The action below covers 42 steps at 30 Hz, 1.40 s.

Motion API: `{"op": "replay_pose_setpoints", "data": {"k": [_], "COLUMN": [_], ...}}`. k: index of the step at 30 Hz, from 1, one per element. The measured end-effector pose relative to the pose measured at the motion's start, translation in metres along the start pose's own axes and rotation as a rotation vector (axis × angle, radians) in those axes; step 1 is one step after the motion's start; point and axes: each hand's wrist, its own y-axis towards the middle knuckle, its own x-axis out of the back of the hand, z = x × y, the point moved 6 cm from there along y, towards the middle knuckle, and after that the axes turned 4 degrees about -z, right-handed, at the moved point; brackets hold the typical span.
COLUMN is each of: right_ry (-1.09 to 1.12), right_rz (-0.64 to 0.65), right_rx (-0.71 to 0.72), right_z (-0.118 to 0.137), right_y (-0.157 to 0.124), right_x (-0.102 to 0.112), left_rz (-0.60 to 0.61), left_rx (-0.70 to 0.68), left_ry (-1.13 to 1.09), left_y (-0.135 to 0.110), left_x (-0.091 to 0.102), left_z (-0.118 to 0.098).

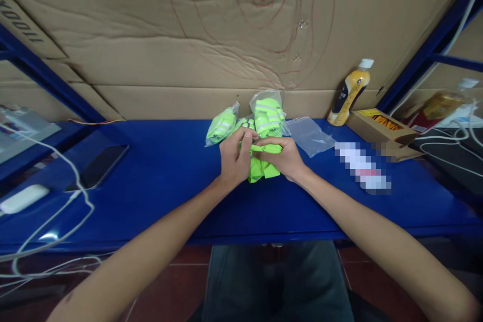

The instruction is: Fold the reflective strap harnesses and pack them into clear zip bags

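Note:
Both my hands are closed on a neon-yellow reflective vest (271,149) above the blue table. My left hand (236,156) pinches one end of a rolled or folded strip of it, thumb on top. The other end is gripped by my right hand (285,156), its fingers bent over the fabric. Loose yellow cloth hangs below, between the hands. Just behind them lie a bagged yellow vest (223,123) on the left and another yellow bundle with silver bands (268,113) in clear plastic. Right of my right hand lies a flat clear plastic bag (310,136).
A drink bottle (349,93) leans at the back right beside an open cardboard box (381,128) holding orange packets. A phone (100,167) lies on the left, near white cables (77,176) and a white rounded device (24,198). A cardboard wall (169,60) stands behind the table (158,196).

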Motion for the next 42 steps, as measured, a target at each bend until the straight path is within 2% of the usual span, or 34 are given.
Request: {"op": "replay_pose_setpoints", "data": {"k": [4,7,9,10,13,18,21,27,32,34,37,39,42], "right_ry": [0.022,-0.009,-0.034,-0.032,0.08,0.387,0.465,0.446,0.406,0.397,0.342,0.325,0.344], "right_rz": [-0.088,-0.092,-0.065,-0.055,-0.067,-0.006,0.065,0.198,0.177,0.168,0.143,0.108,0.037], "right_rx": [0.092,0.21,0.228,0.22,0.133,-0.313,-0.441,-0.447,-0.434,-0.43,-0.396,-0.386,-0.355], "right_z": [0.018,0.031,0.033,0.033,0.026,-0.003,-0.012,-0.017,-0.015,-0.014,-0.008,-0.003,0.008], "right_y": [0.001,-0.003,-0.007,-0.008,-0.011,-0.015,-0.017,-0.015,-0.013,-0.012,-0.009,-0.006,0.002], "right_x": [0.007,0.008,0.004,0.001,-0.005,-0.014,-0.013,-0.004,0.004,0.006,0.007,0.009,0.017], "left_rz": [-0.095,-0.092,-0.094,-0.102,-0.092,0.134,0.249,0.493,0.628,0.707,0.863,0.863,0.639], "left_rx": [0.141,0.332,0.405,0.39,0.213,0.086,0.043,-0.081,-0.148,-0.14,-0.051,0.002,0.125], "left_ry": [0.034,-0.11,-0.194,-0.196,-0.113,-0.063,-0.089,-0.14,-0.147,-0.084,-0.073,-0.168,-0.4], "left_y": [0.0,-0.008,-0.013,-0.014,-0.011,-0.008,-0.007,-0.004,0.006,0.011,0.017,0.025,0.043], "left_x": [0.002,-0.005,-0.008,-0.007,0.0,-0.003,-0.007,-0.016,-0.021,-0.022,-0.023,-0.021,-0.018], "left_z": [0.0,0.009,0.011,0.009,-0.005,-0.011,-0.011,-0.029,-0.036,-0.033,-0.026,-0.028,-0.031]}}
